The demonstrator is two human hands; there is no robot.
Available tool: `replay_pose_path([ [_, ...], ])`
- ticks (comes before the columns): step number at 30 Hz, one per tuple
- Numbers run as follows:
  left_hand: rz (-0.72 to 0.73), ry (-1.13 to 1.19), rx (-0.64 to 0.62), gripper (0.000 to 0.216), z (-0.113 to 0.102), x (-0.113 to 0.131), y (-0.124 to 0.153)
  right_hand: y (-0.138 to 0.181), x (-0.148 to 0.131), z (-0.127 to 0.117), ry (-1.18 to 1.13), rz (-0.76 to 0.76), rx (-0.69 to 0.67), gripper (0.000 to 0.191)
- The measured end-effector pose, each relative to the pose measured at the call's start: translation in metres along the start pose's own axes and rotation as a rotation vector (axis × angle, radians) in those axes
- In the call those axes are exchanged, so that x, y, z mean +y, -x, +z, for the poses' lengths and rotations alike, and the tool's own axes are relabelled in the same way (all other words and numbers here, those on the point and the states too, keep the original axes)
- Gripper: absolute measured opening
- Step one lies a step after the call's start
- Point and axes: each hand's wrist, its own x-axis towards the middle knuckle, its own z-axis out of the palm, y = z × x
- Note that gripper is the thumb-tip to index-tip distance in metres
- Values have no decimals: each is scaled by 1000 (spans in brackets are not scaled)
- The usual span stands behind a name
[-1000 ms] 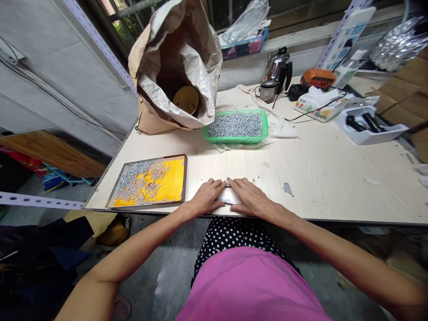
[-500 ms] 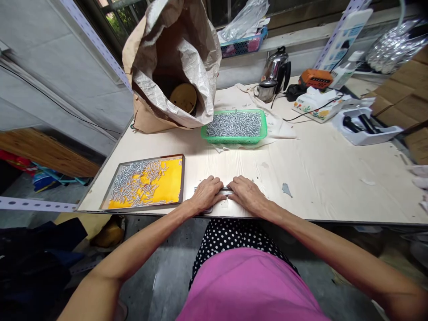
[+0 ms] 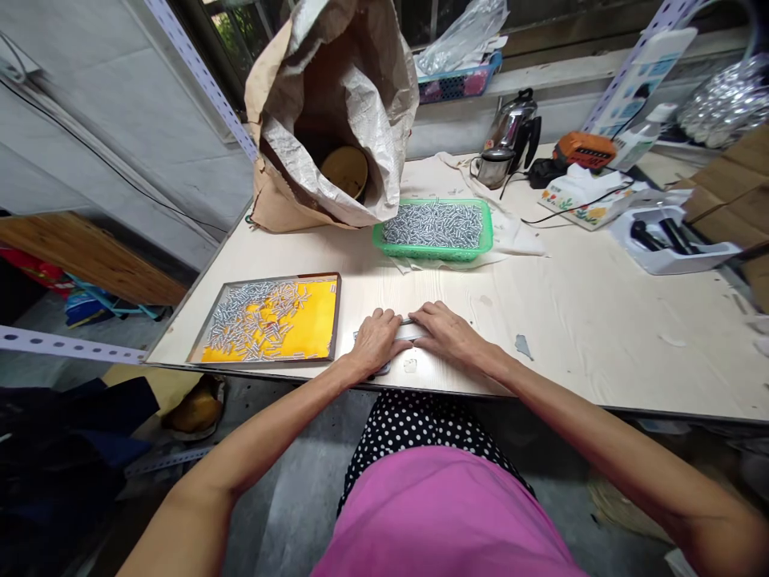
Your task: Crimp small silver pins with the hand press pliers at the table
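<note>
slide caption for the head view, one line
Left hand and right hand hold a silvery piece near the front edge of the table, beside a yellow-bottomed tray of small silvery rods.

fingers (image 3: 428, 313) on strip (image 3: 408, 331), seemingly metal, pale table (image 3: 589, 328) beneath

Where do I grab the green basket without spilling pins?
I'd grab the green basket by its rim at both short ends, from the front: it's long, open and full of pins, so use both hands. The sack crowds its back left corner, so hold that end nearer the front.
</note>
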Motion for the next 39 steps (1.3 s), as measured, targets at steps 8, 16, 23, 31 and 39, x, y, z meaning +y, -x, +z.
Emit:
replay_pose_path([
  [8, 107, 102, 149, 65, 33, 47, 49, -11, 29, -3, -113, 26, 12, 36],
  [16, 139, 266, 131, 60, 35, 61, 56, -55, 16, -6, 169, 126, 29, 14],
  [23, 156, 377, 102, 60, 38, 59, 58, -61, -55, -5, 198, -343, -90, 15],
  [31, 91, 483, 29, 75, 54, 59, 60, -69, -88, 34, 261, -657, -168, 11],
  [39, 112, 436, 92, 78, 62, 60, 55, -51, -101, 22, -35, -638, -98, 15],
])
